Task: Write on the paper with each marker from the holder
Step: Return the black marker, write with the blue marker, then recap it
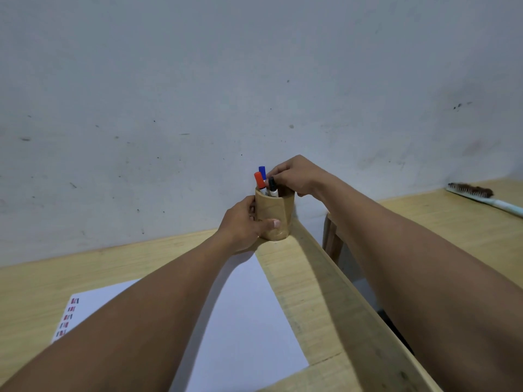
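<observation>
A wooden holder (278,215) stands at the far right corner of the table, against the wall. Three markers stick up from it: one with a red cap (258,179), one with a blue cap (262,171) and one with a black cap (272,185). My left hand (243,224) wraps around the holder's left side, thumb across its front. My right hand (297,175) is at the holder's top, its fingertips at the black marker's cap. A white paper (240,312) lies on the table below my arms, with small red, blue and black marks at its left edge (69,316).
The wooden table (308,292) ends at a right edge with a gap beside it. A second wooden table (452,222) stands to the right with a brush (481,198) on it. A grey wall (254,94) rises directly behind the holder.
</observation>
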Demonstrator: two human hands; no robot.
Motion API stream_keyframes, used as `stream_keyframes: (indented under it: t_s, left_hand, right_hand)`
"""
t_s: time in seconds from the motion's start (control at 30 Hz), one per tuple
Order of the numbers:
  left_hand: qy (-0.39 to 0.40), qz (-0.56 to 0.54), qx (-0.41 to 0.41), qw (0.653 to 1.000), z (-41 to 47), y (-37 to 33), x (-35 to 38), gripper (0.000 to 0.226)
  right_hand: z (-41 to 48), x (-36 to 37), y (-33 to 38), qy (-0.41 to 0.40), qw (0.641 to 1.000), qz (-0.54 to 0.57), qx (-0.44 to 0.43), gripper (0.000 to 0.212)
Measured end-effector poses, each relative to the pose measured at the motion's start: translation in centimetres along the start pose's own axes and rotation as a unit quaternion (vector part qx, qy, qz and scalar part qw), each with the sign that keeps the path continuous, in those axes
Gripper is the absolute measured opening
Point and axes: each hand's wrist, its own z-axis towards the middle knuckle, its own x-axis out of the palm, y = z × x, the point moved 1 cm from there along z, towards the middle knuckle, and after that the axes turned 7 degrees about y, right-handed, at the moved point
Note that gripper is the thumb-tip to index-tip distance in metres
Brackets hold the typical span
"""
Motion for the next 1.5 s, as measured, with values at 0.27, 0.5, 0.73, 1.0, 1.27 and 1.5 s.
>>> stream_keyframes:
  t_s: [0.27,0.5,0.73,1.0,1.27,1.5]
  left_hand:
    - [-0.006,0.000,0.001,1.000,0.1,0.2,0.1,0.066]
    - [-0.010,0.004,0.000,1.000,0.2,0.2,0.2,0.067]
    - [-0.006,0.004,-0.004,1.000,0.2,0.0,0.1,0.063]
    - [-0.010,0.018,-0.005,1.000,0.0,-0.1,0.1,0.064]
    - [-0.007,0.020,-0.011,1.000,-0.1,-0.4,0.1,0.063]
    - [-0.015,0.017,-0.025,0.999,-0.5,-0.9,0.4,0.063]
  right_hand:
    - [0.3,0.2,0.0,-0.027,0.999,0.020,-0.028,0.020]
    - [0.4,-0.1,0.2,0.019,0.999,-0.008,-0.024,0.028]
    - [0.7,-0.5,-0.2,0.058,0.998,0.015,-0.018,0.026]
    - [0.4,-0.5,0.4,0.082,0.997,-0.001,-0.003,0.026]
    - [0.4,-0.7,0.3,0.109,0.994,0.009,-0.011,0.023]
    - [0.3,-1.0,-0.1,0.046,0.995,0.077,-0.042,0.020]
